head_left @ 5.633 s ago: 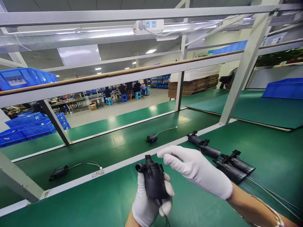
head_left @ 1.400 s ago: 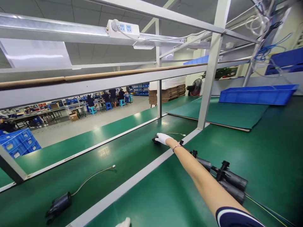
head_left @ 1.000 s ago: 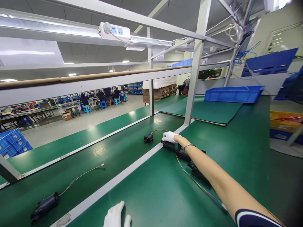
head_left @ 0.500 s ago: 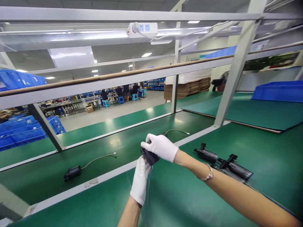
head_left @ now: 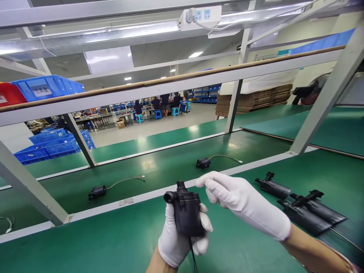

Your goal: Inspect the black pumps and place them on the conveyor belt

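Note:
A black water pump [head_left: 189, 218] is upright in my left hand [head_left: 174, 242], the gloved fingers wrapped round its body. Its threaded spout points up, a round side port faces left, and thin wires hang from its base. To the right of the pump, my gloved right hand [head_left: 234, 195] hovers apart from it. The right fingers are loosely bent, with nothing visible in them.
Several larger black pumps [head_left: 273, 188] lie on the green bench at the right. Smaller pumps with leads, a left one [head_left: 98, 192] and a middle one [head_left: 203, 163], rest on the green belt. Grey frame posts [head_left: 81, 140] rise beyond. Blue crates [head_left: 48, 89] sit on the upper rail.
My right hand has come off the pump and moved right. The pump now stands upright in my left hand, lower and nearer. The view has shifted left.

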A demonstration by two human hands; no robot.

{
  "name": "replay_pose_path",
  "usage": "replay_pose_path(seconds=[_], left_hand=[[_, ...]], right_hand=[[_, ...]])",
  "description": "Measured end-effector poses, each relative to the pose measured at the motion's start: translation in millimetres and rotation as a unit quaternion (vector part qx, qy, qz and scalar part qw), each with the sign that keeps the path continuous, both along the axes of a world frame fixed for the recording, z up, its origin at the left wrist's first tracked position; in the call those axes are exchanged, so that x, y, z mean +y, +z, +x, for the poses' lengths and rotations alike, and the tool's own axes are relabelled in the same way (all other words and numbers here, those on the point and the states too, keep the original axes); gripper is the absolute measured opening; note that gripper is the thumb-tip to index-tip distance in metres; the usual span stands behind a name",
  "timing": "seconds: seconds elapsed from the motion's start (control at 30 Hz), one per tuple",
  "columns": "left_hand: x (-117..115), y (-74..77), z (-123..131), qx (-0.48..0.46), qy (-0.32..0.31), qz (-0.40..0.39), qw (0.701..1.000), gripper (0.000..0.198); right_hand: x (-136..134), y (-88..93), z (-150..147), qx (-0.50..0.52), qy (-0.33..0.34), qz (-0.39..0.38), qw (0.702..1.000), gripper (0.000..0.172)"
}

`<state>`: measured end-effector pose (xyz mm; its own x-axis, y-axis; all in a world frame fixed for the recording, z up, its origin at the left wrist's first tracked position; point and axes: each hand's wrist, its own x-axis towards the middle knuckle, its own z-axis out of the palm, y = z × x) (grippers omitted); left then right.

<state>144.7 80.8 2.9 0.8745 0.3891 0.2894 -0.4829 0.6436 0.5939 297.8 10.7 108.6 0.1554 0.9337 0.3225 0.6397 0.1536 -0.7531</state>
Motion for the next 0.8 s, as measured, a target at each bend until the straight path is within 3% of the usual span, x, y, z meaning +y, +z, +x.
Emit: replay_pose_path(seconds=[0.17, 0.23, 0.3, 0.37, 0.43, 0.6, 0.8], left_hand=[[-2.1, -2.4, -4.7, -0.009, 0.008, 0.057, 0.998, 0.09], [-2.7, 1.8, -8.5, 0.021, 0.058, 0.109, 0.992, 0.088], [-4.4, 8.3, -12.6, 0.094, 0.183, 0.195, 0.959, 0.076], [-7.8, 13.7, -16.1, 0.165, 0.329, 0.276, 0.888, 0.068], [-11.7, 14.8, -18.4, 0.183, 0.424, 0.312, 0.83, 0.075], [-16.1, 5.0, -20.2, 0.136, 0.498, 0.346, 0.783, 0.082], [-13.5, 2.4, -20.7, 0.113, 0.53, 0.392, 0.743, 0.082]], right_hand=[[-13.2, -2.6, -3.5, -0.005, -0.018, -0.003, 1.0, 0.057], [-17.8, -4.8, -3.7, 0.002, -0.014, 0.001, 1.0, 0.059], [-21.8, -9.7, -3.6, 0.006, 0.014, 0.009, 1.0, 0.063], [-25.1, -16.5, -4.7, -0.002, 0.055, 0.014, 0.998, 0.068], [-27.7, -23.7, -7.4, -0.019, 0.093, 0.019, 0.995, 0.072], [-31.8, -35.7, -16.3, -0.034, 0.145, 0.023, 0.989, 0.078], [-31.7, -37.2, -19.0, -0.025, 0.145, 0.032, 0.989, 0.08]])
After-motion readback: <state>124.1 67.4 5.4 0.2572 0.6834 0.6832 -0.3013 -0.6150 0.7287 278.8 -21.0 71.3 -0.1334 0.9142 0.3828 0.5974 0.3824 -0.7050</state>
